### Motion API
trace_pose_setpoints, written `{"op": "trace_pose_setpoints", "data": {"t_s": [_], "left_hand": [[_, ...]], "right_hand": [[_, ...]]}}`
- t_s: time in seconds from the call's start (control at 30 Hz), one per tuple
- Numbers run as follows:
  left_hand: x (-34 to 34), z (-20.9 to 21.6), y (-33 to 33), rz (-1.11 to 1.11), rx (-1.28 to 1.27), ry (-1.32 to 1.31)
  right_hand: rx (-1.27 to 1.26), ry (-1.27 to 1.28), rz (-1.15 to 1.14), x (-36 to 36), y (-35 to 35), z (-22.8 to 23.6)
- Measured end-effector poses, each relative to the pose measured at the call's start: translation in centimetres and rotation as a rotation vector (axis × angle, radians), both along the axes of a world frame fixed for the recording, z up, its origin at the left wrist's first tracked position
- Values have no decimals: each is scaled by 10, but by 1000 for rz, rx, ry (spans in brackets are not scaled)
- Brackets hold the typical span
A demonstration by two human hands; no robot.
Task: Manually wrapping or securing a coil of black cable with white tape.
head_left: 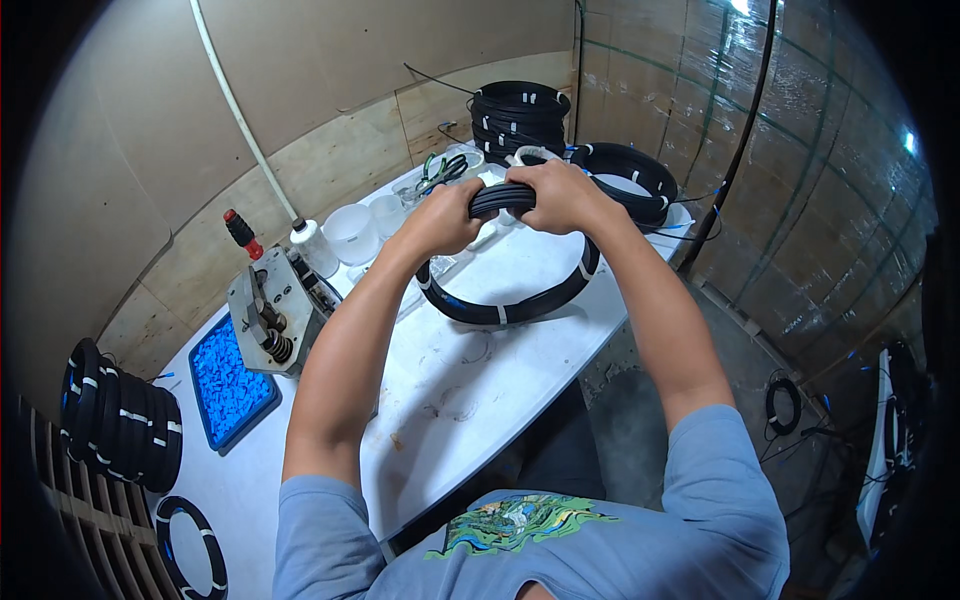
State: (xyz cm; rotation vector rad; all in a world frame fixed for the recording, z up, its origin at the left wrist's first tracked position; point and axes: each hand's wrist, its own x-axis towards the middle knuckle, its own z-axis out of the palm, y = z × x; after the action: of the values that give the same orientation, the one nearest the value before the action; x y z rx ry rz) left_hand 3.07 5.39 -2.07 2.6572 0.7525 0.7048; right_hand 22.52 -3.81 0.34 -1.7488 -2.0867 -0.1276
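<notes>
A coil of black cable (530, 308), bound at intervals with white ties, is tilted up over the white table. My left hand (447, 215) and my right hand (562, 195) are closed around its far side, a short gap apart, with the bundled strands showing between them. The coil's near side hangs low over the tabletop; whether it touches cannot be told. Just beyond my left hand lie black-handled scissors (447, 170). A white tape roll (533, 155) sits behind my right hand, partly hidden by it.
At the back stands a stack of black cable coils (520, 112), with another coil (650, 205) to its right. On the left are a metal press-like device (272, 310), a blue tray (245, 428) of small blue pieces, a translucent tub (350, 235), a white bottle (315, 250) and more coils (120, 430).
</notes>
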Motion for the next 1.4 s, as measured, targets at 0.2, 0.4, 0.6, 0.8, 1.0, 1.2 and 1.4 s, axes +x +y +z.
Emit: {"op": "trace_pose_setpoints", "data": {"t_s": [0.2, 0.4, 0.6, 0.8, 1.0, 1.2, 1.4], "left_hand": [[-3, -1, 8, -7, -38, -12], [2, 7, -2, 38, 26, 60], [6, 9, -5, 19, -59, -24], [-11, 13, 11, -131, -165, 20], [-9, 10, 7, -118, -32, 75], [-7, 8, 8, -122, -5, 55], [2, 5, 2, -87, 38, 46]], "right_hand": [[-136, 166, -3, 11, 4, -7], [-128, 220, -15, 9, 2, -6], [-157, 213, -40, 9, 1, -6], [-158, 176, -34, 8, 4, -6], [-151, 178, -46, 7, 4, -6], [-141, 192, -29, 11, 4, -9], [-116, 203, -20, 13, 1, -10]]}}
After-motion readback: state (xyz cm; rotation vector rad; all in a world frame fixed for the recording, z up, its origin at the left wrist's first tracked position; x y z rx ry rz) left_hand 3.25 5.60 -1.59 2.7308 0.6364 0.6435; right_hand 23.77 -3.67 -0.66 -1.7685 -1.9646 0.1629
